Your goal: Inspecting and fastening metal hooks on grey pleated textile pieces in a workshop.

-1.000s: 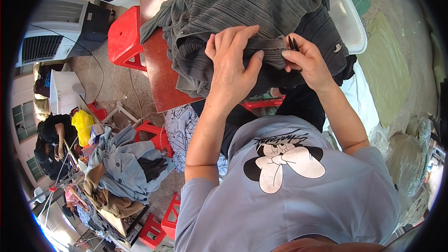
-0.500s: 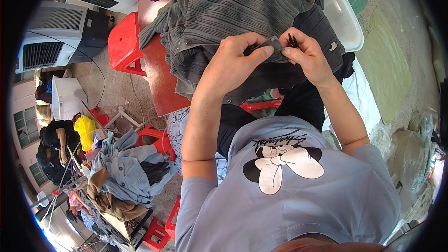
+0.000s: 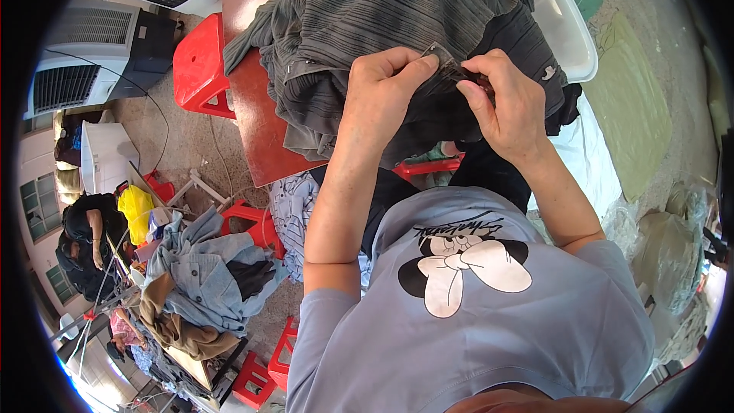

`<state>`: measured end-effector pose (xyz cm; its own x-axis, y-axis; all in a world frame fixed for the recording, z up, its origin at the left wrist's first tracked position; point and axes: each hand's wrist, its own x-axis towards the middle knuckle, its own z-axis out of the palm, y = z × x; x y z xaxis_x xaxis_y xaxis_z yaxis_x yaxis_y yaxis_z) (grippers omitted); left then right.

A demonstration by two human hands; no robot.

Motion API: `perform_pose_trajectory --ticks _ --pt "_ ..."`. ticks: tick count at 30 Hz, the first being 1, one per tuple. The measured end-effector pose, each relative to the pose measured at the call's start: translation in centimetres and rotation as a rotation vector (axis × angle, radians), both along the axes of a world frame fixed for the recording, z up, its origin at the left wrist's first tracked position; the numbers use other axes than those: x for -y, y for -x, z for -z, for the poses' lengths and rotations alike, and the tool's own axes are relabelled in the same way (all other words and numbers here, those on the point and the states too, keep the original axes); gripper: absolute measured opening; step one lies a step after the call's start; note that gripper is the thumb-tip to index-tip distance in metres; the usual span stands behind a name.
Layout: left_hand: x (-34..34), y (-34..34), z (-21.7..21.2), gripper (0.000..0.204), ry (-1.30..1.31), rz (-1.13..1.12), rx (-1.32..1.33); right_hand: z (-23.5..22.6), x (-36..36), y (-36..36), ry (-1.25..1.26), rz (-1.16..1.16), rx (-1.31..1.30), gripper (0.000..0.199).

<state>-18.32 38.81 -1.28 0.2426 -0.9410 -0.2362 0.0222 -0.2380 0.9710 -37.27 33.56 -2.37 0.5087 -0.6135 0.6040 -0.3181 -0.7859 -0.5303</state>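
A dark grey pleated garment lies heaped in front of me on the red-brown table. My left hand pinches an edge of it between thumb and fingers, with a short strip raised toward the right. Close by on the right, my right hand is closed around small black thread snips. Their dark tip points left and meets or nearly meets the held edge; whether it touches I cannot tell. Fingers cover most of the snips. Small light snap fasteners show along the cloth.
A white plastic tub stands behind the heap at right. Red stools are at left beside the table. Further left are air coolers, a pile of blue and brown clothes and other people. Wrapped bundles lie at right.
The snips have swung from pointing up to pointing left against the held edge. My left hand has shifted slightly left and up; my right thumb has lifted off the cloth.
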Motion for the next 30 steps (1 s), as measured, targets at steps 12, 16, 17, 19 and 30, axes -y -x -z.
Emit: perform_pose_trajectory --ticks 12,16,17,19,30 --pt "0.1 0.8 0.2 0.023 -0.012 -0.018 -0.011 0.6 0.2 -0.2 0.126 0.036 -0.105 0.023" --pt "0.1 1.1 0.3 0.028 0.051 -0.037 0.083 0.2 0.2 0.1 0.138 0.054 -0.153 0.022" --pt "0.1 1.2 0.3 0.028 0.053 -0.035 0.097 0.0 0.1 0.2 0.133 0.075 -0.184 0.021" --pt "0.0 1.3 0.2 0.028 0.056 -0.048 0.112 -0.3 0.0 0.4 0.108 0.088 -0.193 0.021" --pt "0.3 2.3 -0.8 0.028 0.042 -0.081 0.256 0.5 -0.6 0.1 0.135 0.138 -0.216 0.021"
